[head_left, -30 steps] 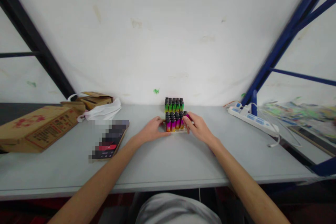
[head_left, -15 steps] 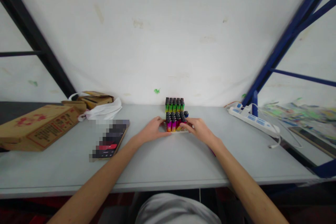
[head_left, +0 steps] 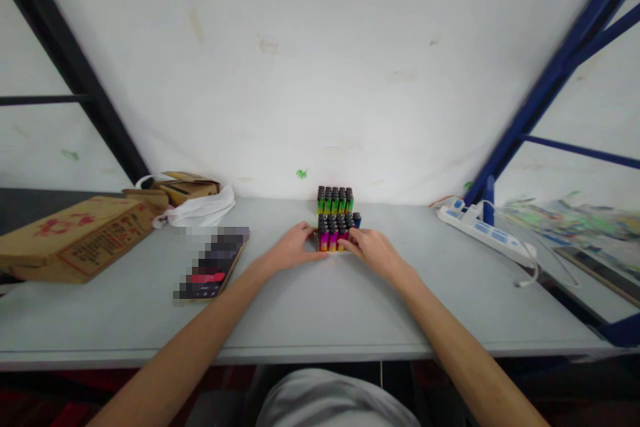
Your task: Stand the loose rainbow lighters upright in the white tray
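Note:
Upright pink-to-orange lighters (head_left: pixel 329 237) with black tops stand in close rows on a thin pale tray, whose front edge (head_left: pixel 336 253) shows below them. My left hand (head_left: pixel 295 248) grips the tray's left side, thumb along the front corner and fingers bent behind. At the front right, my right hand (head_left: pixel 371 248) has its fingertips closed on a lighter (head_left: pixel 342 244) in the front row; the fingers cover part of that row. A blue lighter (head_left: pixel 357 219) stands at the right rear of this group. Behind it are rows of green lighters (head_left: pixel 335 201).
On the left lie a phone (head_left: pixel 215 267), partly pixelated, a white plastic bag (head_left: pixel 203 208) and cardboard boxes (head_left: pixel 85 235). A white power strip (head_left: pixel 485 233) with cables is on the right. The wall (head_left: pixel 320 80) rises behind the table (head_left: pixel 320 307).
My right hand has shifted slightly left along the front row, where a lighter now stands upright at its fingertips. My left hand keeps its place at the tray. The view has turned slightly.

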`<act>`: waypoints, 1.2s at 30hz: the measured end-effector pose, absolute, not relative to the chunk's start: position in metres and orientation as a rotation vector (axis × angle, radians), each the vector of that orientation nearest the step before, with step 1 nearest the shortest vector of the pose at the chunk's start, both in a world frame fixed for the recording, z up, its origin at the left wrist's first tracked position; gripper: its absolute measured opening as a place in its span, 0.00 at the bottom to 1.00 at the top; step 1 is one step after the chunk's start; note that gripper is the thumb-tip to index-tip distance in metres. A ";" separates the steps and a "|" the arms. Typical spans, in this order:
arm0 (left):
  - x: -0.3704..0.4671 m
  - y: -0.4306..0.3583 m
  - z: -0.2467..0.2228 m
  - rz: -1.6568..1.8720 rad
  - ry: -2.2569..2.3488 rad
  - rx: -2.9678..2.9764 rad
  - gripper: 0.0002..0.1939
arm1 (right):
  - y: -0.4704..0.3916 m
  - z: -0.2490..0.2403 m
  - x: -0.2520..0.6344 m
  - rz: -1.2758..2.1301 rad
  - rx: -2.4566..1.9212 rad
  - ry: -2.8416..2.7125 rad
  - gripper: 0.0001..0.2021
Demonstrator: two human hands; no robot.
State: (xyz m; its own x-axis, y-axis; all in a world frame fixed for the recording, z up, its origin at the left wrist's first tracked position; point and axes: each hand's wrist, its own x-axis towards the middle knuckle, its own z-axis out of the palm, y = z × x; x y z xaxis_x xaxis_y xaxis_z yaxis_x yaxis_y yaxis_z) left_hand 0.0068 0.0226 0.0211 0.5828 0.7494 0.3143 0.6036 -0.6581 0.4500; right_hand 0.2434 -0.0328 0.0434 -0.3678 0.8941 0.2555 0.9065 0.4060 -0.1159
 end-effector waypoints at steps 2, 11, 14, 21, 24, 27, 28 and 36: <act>0.007 0.022 0.022 0.692 1.106 2.528 0.29 | -0.033 0.045 0.244 -0.063 -1.565 -2.377 0.18; 0.006 0.023 0.022 0.648 1.112 2.513 0.26 | -0.051 0.069 0.310 0.176 -1.735 -2.196 0.15; 0.007 0.022 0.023 0.636 1.122 2.519 0.26 | -0.072 0.061 0.334 0.150 -1.944 -2.138 0.19; 0.007 0.020 0.025 0.641 1.112 2.503 0.25 | -0.086 0.030 0.335 0.123 -2.021 -2.104 0.20; 0.007 0.021 0.024 0.652 1.109 2.498 0.26 | -0.075 0.029 0.335 0.187 -1.948 -2.147 0.13; 0.007 0.022 0.024 0.639 1.112 2.502 0.26 | -0.066 0.032 0.337 0.261 -1.806 -2.096 0.12; 0.007 0.022 0.023 0.633 1.114 2.506 0.27 | -0.063 0.034 0.337 0.305 -1.747 -2.050 0.13; 0.006 0.023 0.023 0.609 1.117 2.516 0.29 | -0.038 0.064 0.309 0.983 -1.188 -1.574 0.21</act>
State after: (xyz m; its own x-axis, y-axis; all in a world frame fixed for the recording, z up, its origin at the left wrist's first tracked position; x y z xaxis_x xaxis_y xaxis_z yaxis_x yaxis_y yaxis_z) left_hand 0.0061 0.0225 0.0232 0.6034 0.7571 0.2505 0.6202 -0.6430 0.4493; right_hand 0.3087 -0.0385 0.0640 -0.1289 0.9726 0.1936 0.2532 0.2210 -0.9418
